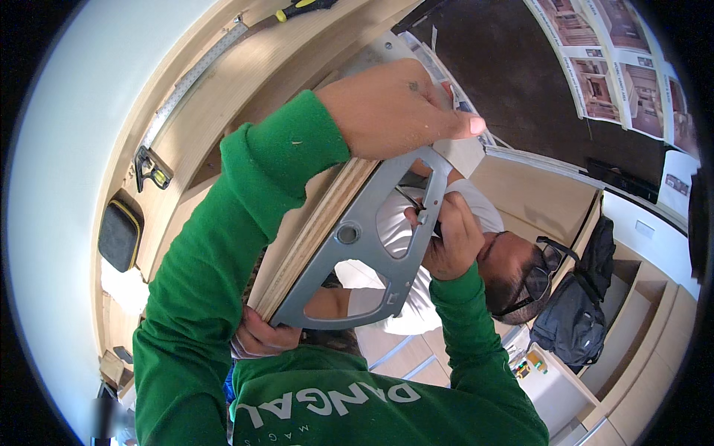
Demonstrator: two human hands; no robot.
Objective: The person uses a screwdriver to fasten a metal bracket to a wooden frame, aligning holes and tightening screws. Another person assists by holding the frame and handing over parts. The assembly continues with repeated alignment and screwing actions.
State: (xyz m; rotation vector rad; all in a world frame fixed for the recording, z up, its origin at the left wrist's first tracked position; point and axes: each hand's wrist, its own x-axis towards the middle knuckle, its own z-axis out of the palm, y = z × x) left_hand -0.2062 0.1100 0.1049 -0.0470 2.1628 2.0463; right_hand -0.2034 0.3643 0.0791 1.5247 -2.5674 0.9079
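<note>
Though grip of L hand [394, 102] is unclear, R hand [455, 236] holds thin dark tool [407, 198] by grey metal bracket [364, 242] w/ lg. rounded cutouts.

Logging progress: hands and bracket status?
Right hand holding thin tool at grey bracket. Left hand by board, grip unclear. Bracket against board's edge. Co-worker just beyond.

The right hand [455, 236] mostly hides a slim tool [407, 198]; above that grip, the left hand [394, 105] conceals most of its fingers.
</note>
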